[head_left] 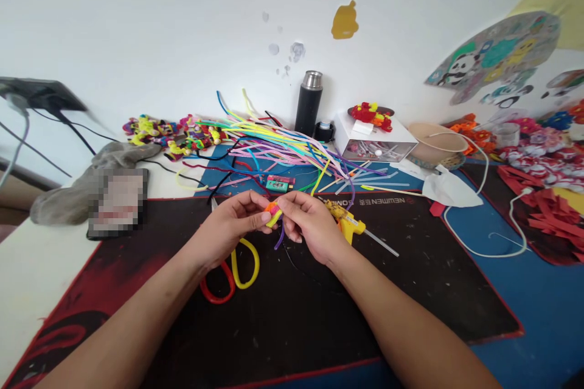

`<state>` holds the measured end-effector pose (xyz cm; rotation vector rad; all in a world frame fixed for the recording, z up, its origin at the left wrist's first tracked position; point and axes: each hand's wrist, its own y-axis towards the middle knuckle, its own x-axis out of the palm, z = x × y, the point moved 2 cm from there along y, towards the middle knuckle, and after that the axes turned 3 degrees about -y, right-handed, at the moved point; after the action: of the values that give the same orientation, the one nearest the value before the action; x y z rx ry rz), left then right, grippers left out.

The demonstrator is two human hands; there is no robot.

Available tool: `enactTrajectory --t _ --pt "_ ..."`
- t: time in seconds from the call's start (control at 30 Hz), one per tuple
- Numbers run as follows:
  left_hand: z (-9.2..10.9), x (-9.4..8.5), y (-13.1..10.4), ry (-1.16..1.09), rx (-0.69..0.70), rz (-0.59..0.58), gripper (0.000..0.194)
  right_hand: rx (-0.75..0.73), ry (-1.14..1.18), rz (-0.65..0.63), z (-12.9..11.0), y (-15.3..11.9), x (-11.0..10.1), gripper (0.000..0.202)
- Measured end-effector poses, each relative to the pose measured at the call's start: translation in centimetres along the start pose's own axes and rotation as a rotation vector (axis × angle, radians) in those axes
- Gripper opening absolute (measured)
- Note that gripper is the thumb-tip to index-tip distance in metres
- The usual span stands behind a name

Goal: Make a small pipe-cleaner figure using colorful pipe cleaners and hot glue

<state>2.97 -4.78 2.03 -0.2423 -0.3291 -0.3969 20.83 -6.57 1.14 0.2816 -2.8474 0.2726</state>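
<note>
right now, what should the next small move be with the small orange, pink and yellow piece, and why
I'd probably press the small, fuzzy-looking orange, pink and yellow piece a little tighter: the left hand and right hand pinch it from opposite sides, while the yellow plastic glue gun lies unheld beyond the right hand.

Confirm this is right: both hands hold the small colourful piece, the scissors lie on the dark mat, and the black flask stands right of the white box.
Not right: the head view shows the black flask left of the white box. The rest stands: left hand and right hand hold the small colourful piece, and the scissors lie on the dark mat.
</note>
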Motion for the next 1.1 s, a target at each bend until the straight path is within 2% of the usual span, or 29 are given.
enactTrajectory --t 0.13,0.37,0.53,0.6,0.7,0.9,1.0,1.1 --pt "0.0 -0.1 0.1 -0.022 0.015 0.012 0.037 -0.035 -0.019 0.025 -0.2 0.1 -0.2 0.038" --pt "-0.1 -1.1 0.5 -0.084 0.03 0.074 0.037 -0.112 -0.08 0.165 -1.4 0.2 -0.5 0.039" --pt "-0.4 -1.1 0.6 -0.096 0.037 0.066 0.036 -0.093 -0.39 0.133 -3.6 -2.5 -0.5 0.037" --pt "-0.5 -1.1 0.6 -0.093 0.034 0.066 0.037 -0.1 -0.525 0.162 -4.4 -4.0 -1.3 0.037" --pt "-0.5 -1.1 0.6 -0.097 0.034 0.065 0.038 -0.102 -0.706 0.255 -4.7 -6.2 -3.4 0.035" --pt "-0.8 -1.2 0.8 -0.114 0.04 0.047 0.04 -0.035 -1.114 0.427 -3.2 -9.5 -8.6 0.038" --pt "-0.9 -1.2 0.8 -0.102 0.036 0.031 0.038 0.023 -1.218 0.436 -2.1 -10.0 -9.4 0.036" --pt "-0.8 -1.1 0.8 -0.101 0.037 0.025 0.037 0.063 -1.298 0.467 -1.1 -9.7 -8.9 0.032"
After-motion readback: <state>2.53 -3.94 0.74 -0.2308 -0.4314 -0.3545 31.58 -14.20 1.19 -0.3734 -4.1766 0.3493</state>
